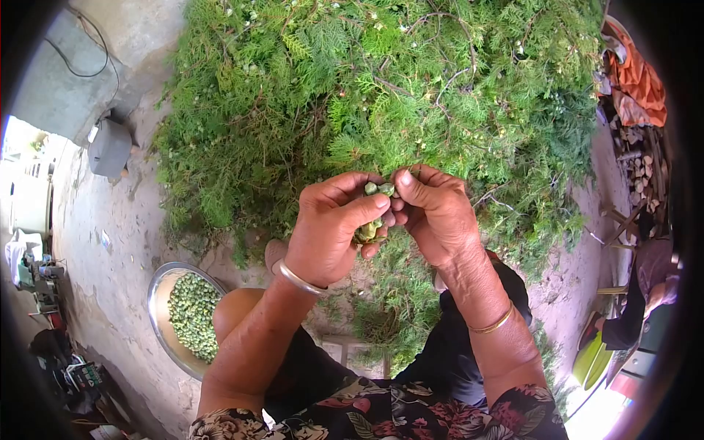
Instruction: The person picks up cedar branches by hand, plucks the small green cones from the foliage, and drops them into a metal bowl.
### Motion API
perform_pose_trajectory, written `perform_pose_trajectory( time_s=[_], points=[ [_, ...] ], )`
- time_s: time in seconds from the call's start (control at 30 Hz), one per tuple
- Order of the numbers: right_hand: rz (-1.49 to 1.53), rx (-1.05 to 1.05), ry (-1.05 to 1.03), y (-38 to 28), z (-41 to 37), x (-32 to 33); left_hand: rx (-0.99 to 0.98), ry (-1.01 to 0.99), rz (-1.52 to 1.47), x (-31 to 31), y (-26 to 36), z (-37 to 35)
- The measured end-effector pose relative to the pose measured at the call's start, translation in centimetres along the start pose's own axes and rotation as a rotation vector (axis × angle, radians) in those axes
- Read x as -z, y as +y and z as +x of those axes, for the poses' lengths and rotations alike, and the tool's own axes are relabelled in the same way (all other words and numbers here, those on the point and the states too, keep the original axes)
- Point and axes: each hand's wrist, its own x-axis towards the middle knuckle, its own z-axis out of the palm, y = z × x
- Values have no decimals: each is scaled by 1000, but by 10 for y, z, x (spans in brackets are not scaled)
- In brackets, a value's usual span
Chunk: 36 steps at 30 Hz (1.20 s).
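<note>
The left hand [330,231] is closed around several green cones [369,232], above the lap. The right hand [434,214] pinches the top ones. The full palm could let a cone slip, missing the bowl [156,293].

The bare, dusty ground [110,249] carries a big heap of green branches [381,95]. Near its left edge stands a metal bowl [154,308] of green berries [192,315], with a grey box [110,148] farther off.
</note>
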Motion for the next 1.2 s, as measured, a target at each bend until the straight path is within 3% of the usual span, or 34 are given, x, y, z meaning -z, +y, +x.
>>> perform_pose_trajectory(
  time_s=[0.17,0.27,0.3,0.37,0.43,0.5,0.53,0.6,0.67,0.73,0.83,0.97,1.03,1.2],
  points=[
    [55,22,15,-17,-2,5,23,-99,-49,4,5,-3],
    [-905,-67,-52,-36,-13,-2,-5,-113,-20,5,7,-4],
    [-906,-67,-53,-28,-12,3,-18,-101,0,6,7,-3],
    [-1052,331,-205,-4,-11,18,-31,-87,22,9,7,-2],
    [-1060,339,-254,-5,-16,16,-58,-73,20,11,7,-2],
    [-1270,274,-163,-8,-16,16,-45,-56,32,11,8,-2],
    [-1267,275,-159,-12,-16,11,-33,-42,43,11,8,-2],
    [-340,-100,49,-20,-13,-2,-34,-23,139,9,7,-1],
    [-322,-133,33,-12,-6,1,-31,-5,237,8,3,-1],
    [-300,-207,70,-4,-2,-1,-63,-24,597,7,-1,1],
    [-344,-193,21,1,2,4,-177,-73,647,-4,3,-3],
    [-234,-189,-3,3,-4,-4,-154,-46,660,5,-2,-2],
    [-368,-181,-78,10,1,1,-259,-91,692,8,-1,-1],
    [-204,-187,-59,5,-2,0,-163,-21,591,7,6,-9]
  ],
)
